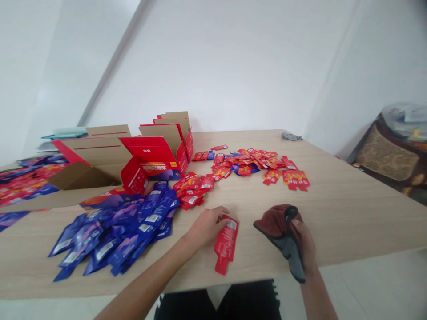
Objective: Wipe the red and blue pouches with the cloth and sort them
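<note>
My left hand [208, 226] pinches the upper end of a red foil sachet [226, 243], which lies near the table's front edge with its narrow spout end toward me. To the right, my right hand [305, 240] is closed on a folded cloth [280, 226], brown-red on one side and grey on the other, with a dark edging. Part of the cloth hangs down below the fingers. A heap of blue sachets [133, 226] lies left of my left hand, and a small pile of red sachets [193, 189] sits just beyond it.
Open red cardboard boxes [155, 151] stand at the back left. More red and blue sachets [256, 160] are scattered across the middle of the table [350, 213]. A grey cloth [291, 136] lies at the far edge. A patterned chair [387, 151] with plastic bags stands right.
</note>
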### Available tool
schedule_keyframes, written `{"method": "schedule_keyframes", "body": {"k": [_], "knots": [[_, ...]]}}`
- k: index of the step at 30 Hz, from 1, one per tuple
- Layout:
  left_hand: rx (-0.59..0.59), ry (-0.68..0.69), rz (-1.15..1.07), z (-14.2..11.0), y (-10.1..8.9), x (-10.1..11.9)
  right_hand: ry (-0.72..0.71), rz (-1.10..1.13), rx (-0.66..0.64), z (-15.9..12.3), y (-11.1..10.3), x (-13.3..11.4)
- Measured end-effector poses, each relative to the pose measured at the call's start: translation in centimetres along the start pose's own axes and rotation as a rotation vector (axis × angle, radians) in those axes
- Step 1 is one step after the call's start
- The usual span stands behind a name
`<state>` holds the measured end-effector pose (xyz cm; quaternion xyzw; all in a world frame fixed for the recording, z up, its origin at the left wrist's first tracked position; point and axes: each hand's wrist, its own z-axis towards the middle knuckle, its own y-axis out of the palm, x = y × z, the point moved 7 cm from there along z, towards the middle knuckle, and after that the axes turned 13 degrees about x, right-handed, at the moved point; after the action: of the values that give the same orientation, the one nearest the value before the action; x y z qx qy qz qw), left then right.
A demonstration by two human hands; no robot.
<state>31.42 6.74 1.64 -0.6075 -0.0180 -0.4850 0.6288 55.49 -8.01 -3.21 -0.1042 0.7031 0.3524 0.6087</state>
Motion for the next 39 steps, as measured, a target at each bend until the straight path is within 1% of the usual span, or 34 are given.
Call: {"method": "schedule_keyframes", "body": {"k": [2,4,6,9,12,14,16,19,21,22,23,24,26,27,28,29,30,32,34,36,38,39], "knots": [[0.028,0.016,0.033,-0.7,0.1,-0.1,0.007,-0.013,-0.001,0.0,0.2,0.0],[0.05,0.051,0.048,-1.7,-0.2,0.3,0.022,-0.022,0.013,0.0,0.4,0.1],[0.086,0.11,0.057,-3.4,-0.8,1.2,0.011,-0.05,0.023,0.1,0.7,-0.1],[0.146,0.277,0.086,-7.9,-2.3,2.9,-0.078,-0.156,0.013,0.0,1.5,-0.7],[0.079,0.448,0.165,-12.8,-2.6,3.7,-0.178,-0.302,-0.004,-0.3,2.4,-1.0],[0.044,0.529,0.248,-15.1,-2.4,3.5,-0.23,-0.416,0.022,-0.5,2.7,-0.9],[0.04,0.583,0.322,-16.2,-2.0,3.2,-0.288,-0.558,0.08,-0.7,2.7,-1.1],[0.069,0.626,0.368,-16.6,-1.3,2.8,-0.392,-0.744,0.161,-1.8,2.9,-2.2],[0.11,0.651,0.351,-16.5,-1.2,2.9,-0.47,-0.804,0.151,-3.0,3.8,-3.1],[0.127,0.664,0.337,-16.5,-1.2,3.0,-0.52,-0.82,0.102,-3.8,4.6,-3.5],[0.144,0.678,0.323,-16.5,-1.3,3.2,-0.58,-0.835,0.011,-4.8,5.8,-3.7],[0.16,0.693,0.309,-16.6,-1.4,3.3,-0.645,-0.854,-0.124,-5.9,7.3,-3.5],[0.191,0.706,0.287,-16.5,-1.7,3.6,-0.765,-0.888,-0.475,-8.3,10.3,-2.4],[0.203,0.705,0.278,-16.5,-1.9,3.6,-0.806,-0.902,-0.632,-9.3,11.4,-1.6],[0.215,0.704,0.268,-16.5,-2.1,3.7,-0.832,-0.92,-0.744,-9.9,12.2,-0.8],[0.224,0.703,0.259,-16.4,-2.2,3.7,-0.85,-0.944,-0.8,-9.8,12.7,-0.1],[0.227,0.701,0.251,-16.4,-2.3,3.7,-0.868,-0.976,-0.802,-9.1,13.0,0.4],[0.235,0.707,0.237,-16.4,-2.4,3.6,-0.909,-1.055,-0.711,-6.6,13.3,0.8],[0.247,0.709,0.234,-16.4,-2.3,3.4,-0.965,-1.14,-0.617,-3.6,13.4,0.8],[0.248,0.713,0.233,-16.5,-2.1,3.1,-1.012,-1.217,-0.548,-1.4,13.6,0.2],[0.253,0.713,0.227,-16.7,-2.0,2.9,-1.034,-1.237,-0.442,-0.5,13.5,-1.1],[0.254,0.713,0.22,-16.7,-1.9,2.8,-1.035,-1.212,-0.377,-0.9,13.3,-1.9]]}}
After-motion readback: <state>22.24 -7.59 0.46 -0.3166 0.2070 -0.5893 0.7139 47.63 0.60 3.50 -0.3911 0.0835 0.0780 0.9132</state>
